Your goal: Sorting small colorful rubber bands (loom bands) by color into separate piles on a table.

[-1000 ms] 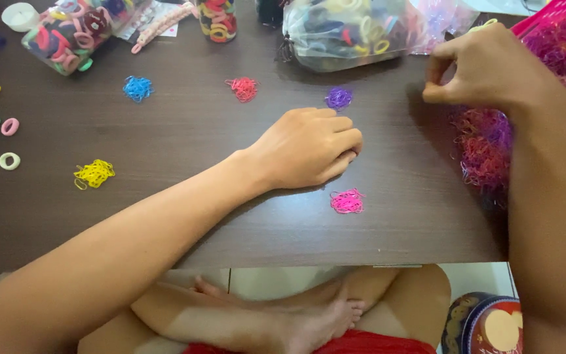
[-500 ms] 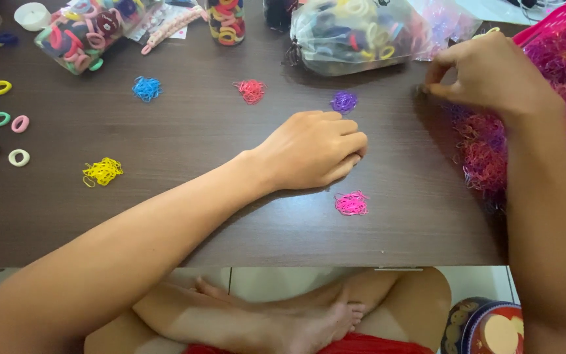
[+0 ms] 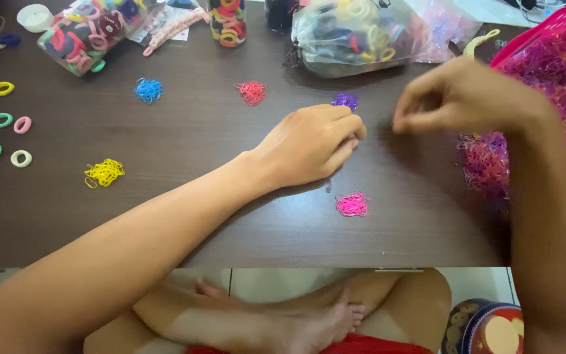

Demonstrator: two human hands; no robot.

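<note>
Nearest the person, a pink clump of tiny bands (image 3: 351, 204) lay on the dark worktop (image 3: 185, 196) just below the left hand (image 3: 309, 147), whose fingers were curled loosely with nothing visibly held. A purple clump (image 3: 345, 100) sat just beyond those fingertips, closer to the left hand than the right. The right hand (image 3: 466, 95) hovered pinched narrow, whether on a band one cannot tell, left of the mixed band heap (image 3: 492, 160).

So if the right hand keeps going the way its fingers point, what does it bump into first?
Probably the left hand. The right hand has pinched fingertips pointing left, above the table, toward the left hand's knuckles. Height is hard to judge, so it might pass over.
</note>
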